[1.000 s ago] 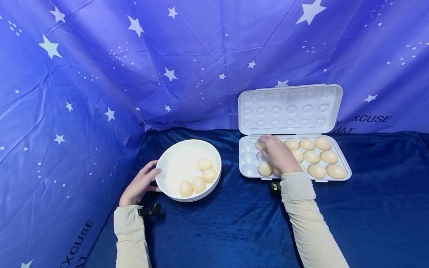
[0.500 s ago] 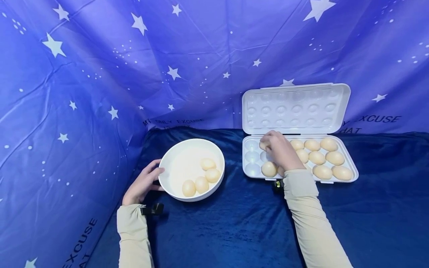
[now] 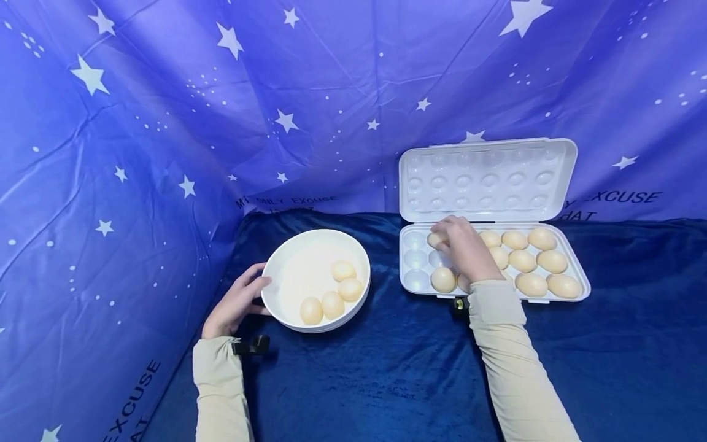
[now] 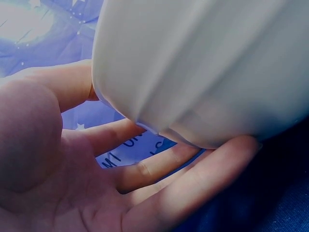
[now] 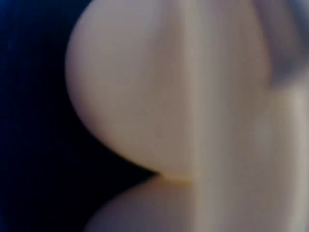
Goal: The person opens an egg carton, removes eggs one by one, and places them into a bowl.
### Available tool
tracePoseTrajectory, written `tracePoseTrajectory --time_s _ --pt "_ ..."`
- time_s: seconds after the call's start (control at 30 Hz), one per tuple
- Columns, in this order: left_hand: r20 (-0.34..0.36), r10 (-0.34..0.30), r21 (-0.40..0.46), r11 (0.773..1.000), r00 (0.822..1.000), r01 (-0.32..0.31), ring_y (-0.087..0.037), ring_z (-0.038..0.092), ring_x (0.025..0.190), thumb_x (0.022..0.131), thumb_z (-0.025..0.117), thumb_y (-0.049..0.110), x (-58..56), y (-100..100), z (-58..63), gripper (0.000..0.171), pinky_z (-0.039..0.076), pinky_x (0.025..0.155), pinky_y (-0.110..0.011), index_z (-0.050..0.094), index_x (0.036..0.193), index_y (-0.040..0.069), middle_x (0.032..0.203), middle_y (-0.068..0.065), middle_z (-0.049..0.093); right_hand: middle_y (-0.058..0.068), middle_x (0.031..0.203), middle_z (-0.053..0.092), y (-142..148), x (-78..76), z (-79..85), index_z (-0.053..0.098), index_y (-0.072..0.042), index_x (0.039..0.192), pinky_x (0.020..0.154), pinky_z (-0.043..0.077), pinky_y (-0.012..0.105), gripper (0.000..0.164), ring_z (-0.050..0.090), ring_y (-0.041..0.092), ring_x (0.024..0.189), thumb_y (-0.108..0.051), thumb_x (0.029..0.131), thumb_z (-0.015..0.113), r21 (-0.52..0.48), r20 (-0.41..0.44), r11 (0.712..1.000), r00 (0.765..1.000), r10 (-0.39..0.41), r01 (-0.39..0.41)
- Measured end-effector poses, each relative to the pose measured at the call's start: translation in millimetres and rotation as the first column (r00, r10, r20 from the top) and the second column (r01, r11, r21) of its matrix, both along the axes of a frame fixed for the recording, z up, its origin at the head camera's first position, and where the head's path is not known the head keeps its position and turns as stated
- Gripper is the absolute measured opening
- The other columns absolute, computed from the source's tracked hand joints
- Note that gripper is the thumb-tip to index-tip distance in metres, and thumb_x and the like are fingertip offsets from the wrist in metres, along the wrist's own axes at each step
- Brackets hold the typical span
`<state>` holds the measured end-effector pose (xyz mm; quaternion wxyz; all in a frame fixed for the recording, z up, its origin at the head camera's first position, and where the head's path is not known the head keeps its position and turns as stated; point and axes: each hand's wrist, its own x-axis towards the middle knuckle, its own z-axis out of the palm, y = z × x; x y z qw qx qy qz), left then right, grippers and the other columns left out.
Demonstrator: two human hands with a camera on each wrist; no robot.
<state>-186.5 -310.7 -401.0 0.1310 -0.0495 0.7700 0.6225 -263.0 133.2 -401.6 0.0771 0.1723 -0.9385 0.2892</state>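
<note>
In the head view, my left hand (image 3: 234,307) holds a white bowl (image 3: 293,264) at its left side, thumb at the rim. The left wrist view shows the other fingers (image 4: 207,188) spread under the bowl's ribbed outer wall. Several light brown eggs (image 3: 332,305) lie in the bowl, toward its front and right. Over the back row of a white plastic egg carton (image 3: 416,259), my right hand (image 3: 468,250) pinches an egg (image 3: 437,239) in its fingertips. Its forearm and palm hide some cups. The right wrist view is a blurred close-up.
The carton's dimpled lid (image 3: 488,212) stands raised at the back, near a star-printed blue curtain (image 3: 331,80). Several eggs (image 3: 521,261) fill the carton's right part; its left column of cups holds none. Dark blue cloth (image 3: 375,368) covers the table.
The head view has shifted slightly, so bowl, carton and hands appear a bit farther right. Both hands keep their holds, the right one still at the carton's back row.
</note>
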Motion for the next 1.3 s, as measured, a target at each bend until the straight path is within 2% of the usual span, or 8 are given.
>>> tracePoseTrajectory --time_s 0.27,0.6,0.77,1.03,1.3 --pt "-0.005 -0.005 -0.005 1.0 1.0 0.004 -0.014 0.067 0.088 0.102 0.047 0.019 0.1 0.3 -0.3 0.048 0.061 0.068 -0.04 0.035 0.146 0.003 0.118 -0.019 0.055 0.025 0.125 0.058 1.5 6.3 16.6 0.064 0.007 0.118 0.107 0.037 0.057 0.03 0.048 0.045 0.123 0.002 0.088 0.069 -0.031 -0.074 0.999 0.997 0.005 -0.007" --pt "-0.002 -0.006 -0.002 1.0 1.0 0.006 -0.013 0.067 0.087 0.102 0.048 0.019 1.0 -1.0 0.4 0.048 0.061 0.067 -0.04 0.035 0.146 0.003 0.115 -0.017 0.056 0.021 0.12 0.062 -25.7 19.9 45.2 0.066 0.006 0.116 0.107 0.04 0.051 0.028 0.051 0.039 0.119 -0.002 0.089 0.071 -0.044 -0.205 0.995 0.976 0.078 -0.089" --pt "0.001 -0.005 0.006 1.0 1.0 0.005 -0.012 0.067 0.088 0.102 0.048 0.019 1.0 0.1 1.6 0.049 0.061 0.067 -0.039 0.035 0.146 0.002 0.112 -0.013 0.058 0.018 0.12 0.063 -40.8 28.3 54.3 0.066 0.004 0.117 0.106 0.042 0.048 0.028 0.053 0.036 0.117 -0.005 0.09 0.07 -0.043 -0.236 0.99 0.964 0.122 -0.136" --pt "0.008 0.008 0.05 0.999 1.0 -0.008 -0.012 0.069 0.085 0.102 0.051 0.018 0.5 -0.8 0.8 0.048 0.061 0.068 -0.039 0.036 0.144 -0.001 0.101 -0.003 0.063 0.015 0.125 0.062 -50.5 34.7 59.3 0.066 0.0 0.12 0.108 0.041 0.046 0.03 0.051 0.032 0.122 -0.01 0.092 0.07 -0.053 -0.251 0.976 0.949 0.19 -0.209" --pt "0.004 0.008 0.074 0.997 1.0 -0.008 -0.013 0.07 0.085 0.102 0.052 0.018 1.2 -2.2 -0.1 0.047 0.061 0.069 -0.041 0.037 0.142 -0.003 0.1 -0.001 0.064 0.013 0.122 0.063 -70.5 39.5 59.0 0.067 -0.002 0.118 0.104 0.045 0.044 0.028 0.054 0.029 0.118 -0.009 0.091 0.07 -0.051 -0.268 0.953 0.923 0.275 -0.299"
